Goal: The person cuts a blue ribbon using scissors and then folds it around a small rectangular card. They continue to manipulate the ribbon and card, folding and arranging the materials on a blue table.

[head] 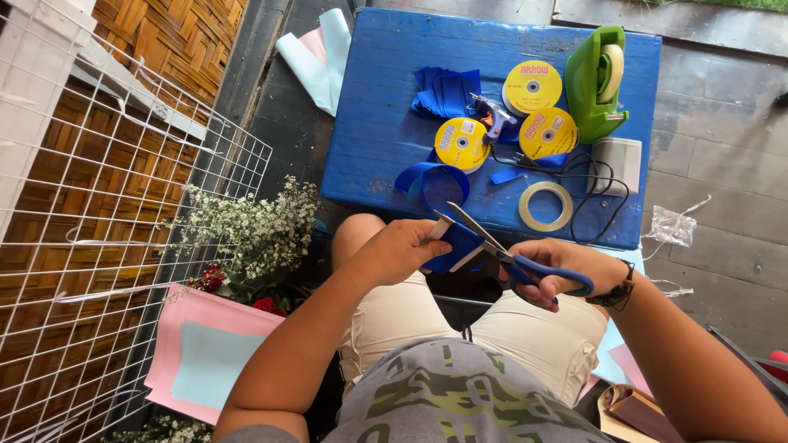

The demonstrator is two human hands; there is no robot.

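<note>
Looking down from the head camera, the left hand (402, 248) pinches a folded piece of blue ribbon (456, 245) between thumb and fingers, closed tight on it, just above the person's lap. The right hand (558, 269) grips a pair of scissors (509, 256) with blue handles, fingers through the loops; the blades stand parted, with their tips over the upper edge of the ribbon, touching or nearly touching it. A dark watch strap (620, 291) sits on the right wrist.

Beyond the knees, farther off, stands a blue table (377, 123). On it lie three yellow ribbon spools (533, 87), close together near the middle, a stack of cut blue ribbon pieces (443, 92) to their left, and a small glue gun (495, 119) between the spools. A loose loop of blue ribbon (443, 184) hangs over the near edge. At the far right of the table sits a green tape dispenser (597, 82), with a white box (620, 162) nearer and a black cable (587, 184) curling beside it. A bare roll of tape (546, 206) lies flat near the table's near edge.

To the left, a white wire grid (107, 205) leans over a woven wall. Small white flowers (254, 226) and red roses (264, 304) stand beside the left knee, above pink and pale blue paper sheets (201, 353) on the floor
</note>
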